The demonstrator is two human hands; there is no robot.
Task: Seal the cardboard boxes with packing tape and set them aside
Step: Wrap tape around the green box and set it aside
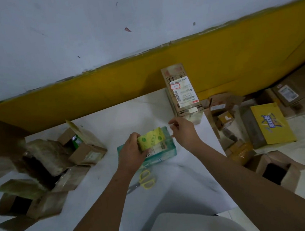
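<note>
Head view: left hand (132,151) grips a yellow-green printed roll of packing tape (151,139), held over a small teal printed carton (168,143) lying mid-way on the white tabletop (111,123). Right hand (184,131) just beside the roll, fingers curled; whether it pinches a tape end cannot be told. Judged: sealing of this carton barely begun. Tall brown labelled cardboard box (182,91) stands at the far edge, seemingly taped. Brown cardboard boxes at left (84,147) gape open, so most of the work remains
</note>
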